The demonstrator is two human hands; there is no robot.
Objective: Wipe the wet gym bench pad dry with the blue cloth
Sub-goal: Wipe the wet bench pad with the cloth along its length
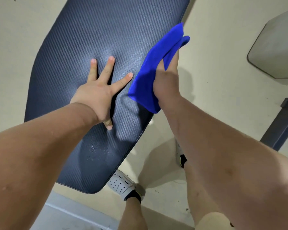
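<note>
One blue cloth (154, 70), bunched, at the right edge of the surface (83, 39), a dark ribbed bench pad; its lower part lies on the pad, upper part overhangs. Right hand (166, 80) clenched around the cloth. Left hand (98, 95) flat on the pad, fingers spread, holding nothing. Droplets (96, 150) near the near end. Two white shoes (123, 185) on floor.

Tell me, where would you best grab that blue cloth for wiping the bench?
Grip the blue cloth at its bunched middle, from the pad's right edge, as the right hand does. Its loose lower flap drapes onto the bench pad.
</note>
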